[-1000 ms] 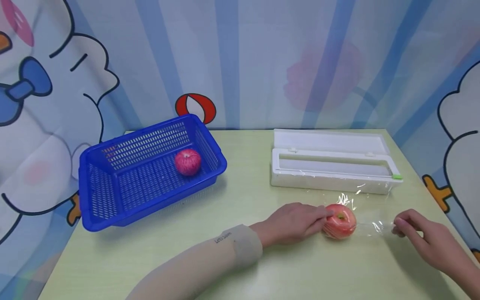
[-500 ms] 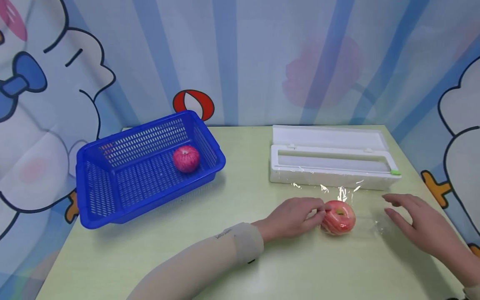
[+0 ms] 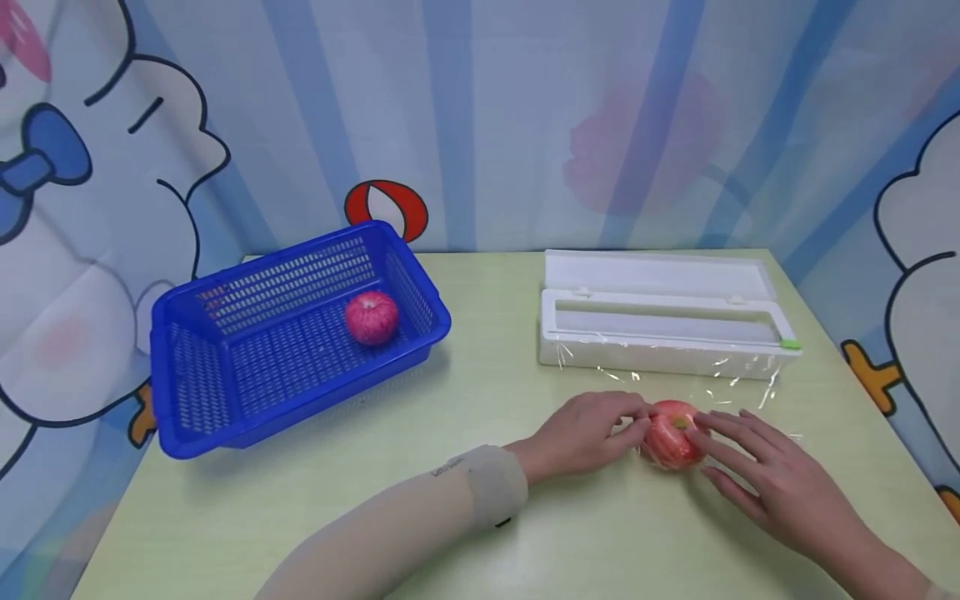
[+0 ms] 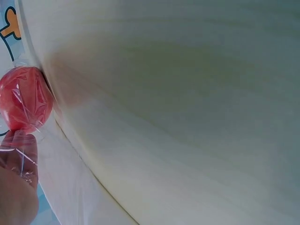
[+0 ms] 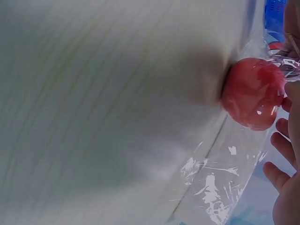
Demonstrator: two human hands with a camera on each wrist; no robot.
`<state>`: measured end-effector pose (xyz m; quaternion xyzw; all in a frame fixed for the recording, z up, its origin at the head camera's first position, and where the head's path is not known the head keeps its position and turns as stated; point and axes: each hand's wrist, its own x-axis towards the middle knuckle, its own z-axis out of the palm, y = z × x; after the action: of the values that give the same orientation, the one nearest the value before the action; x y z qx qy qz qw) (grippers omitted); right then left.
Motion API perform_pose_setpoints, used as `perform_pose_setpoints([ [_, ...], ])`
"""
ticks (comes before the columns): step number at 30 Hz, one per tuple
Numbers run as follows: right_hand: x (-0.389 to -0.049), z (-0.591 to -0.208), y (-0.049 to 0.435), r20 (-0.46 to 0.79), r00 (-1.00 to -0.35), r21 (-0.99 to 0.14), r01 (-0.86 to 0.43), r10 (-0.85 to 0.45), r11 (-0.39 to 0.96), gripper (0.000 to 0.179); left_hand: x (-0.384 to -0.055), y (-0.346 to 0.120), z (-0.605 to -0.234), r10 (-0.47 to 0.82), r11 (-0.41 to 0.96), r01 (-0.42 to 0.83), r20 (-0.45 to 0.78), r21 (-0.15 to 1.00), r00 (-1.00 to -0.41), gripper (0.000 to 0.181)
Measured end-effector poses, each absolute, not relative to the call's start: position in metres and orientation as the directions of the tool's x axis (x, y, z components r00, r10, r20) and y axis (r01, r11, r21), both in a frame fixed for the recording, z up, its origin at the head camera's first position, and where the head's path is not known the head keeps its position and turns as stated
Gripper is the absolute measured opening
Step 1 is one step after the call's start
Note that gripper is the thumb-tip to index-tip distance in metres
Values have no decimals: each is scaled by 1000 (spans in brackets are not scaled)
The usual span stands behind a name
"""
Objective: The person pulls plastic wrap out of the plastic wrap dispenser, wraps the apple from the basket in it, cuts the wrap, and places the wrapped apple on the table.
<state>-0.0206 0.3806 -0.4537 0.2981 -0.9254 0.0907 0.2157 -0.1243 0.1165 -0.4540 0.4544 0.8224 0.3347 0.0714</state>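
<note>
A red apple (image 3: 672,442) sits on the table, partly covered by clear cling film (image 5: 211,187). My left hand (image 3: 596,433) is at the apple's left side, thumb and forefinger pinching the film there. In the left wrist view, film lies across the fingers (image 4: 23,154), right under the apple (image 4: 26,101). My right hand (image 3: 776,479) reaches over from the right with its fingers extended, fingertips at the apple's right side and top. In the right wrist view its loose fingers (image 5: 283,147) are beside the apple, and loose film stretches out past it.
Behind the apple stands a white cling film box (image 3: 667,354) with its lid up, film trailing from its front edge. At the left, a blue plastic basket (image 3: 300,408) holds another red apple (image 3: 372,317). A printed cartoon curtain (image 3: 510,125) hangs behind the table (image 3: 487,367).
My right hand has let go of the film's right end and moved left onto the apple. My left hand has stayed beside the apple, its thumb and forefinger drawn into a pinch.
</note>
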Motion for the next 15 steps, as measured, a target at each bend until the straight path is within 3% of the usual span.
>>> perform_pose_setpoints([
  [9,-18,-464,389,372,-828,-111,-490,-421,865,72,-129,115,-457,784,386,685,171,618,-596,13],
  [13,-20,-464,390,382,-827,-113,-486,-414,867,72,-132,117,-460,783,429,689,141,584,-606,12],
  [15,-21,-463,390,384,-826,-113,-486,-413,867,63,-132,118,-461,781,454,699,132,553,-611,12],
])
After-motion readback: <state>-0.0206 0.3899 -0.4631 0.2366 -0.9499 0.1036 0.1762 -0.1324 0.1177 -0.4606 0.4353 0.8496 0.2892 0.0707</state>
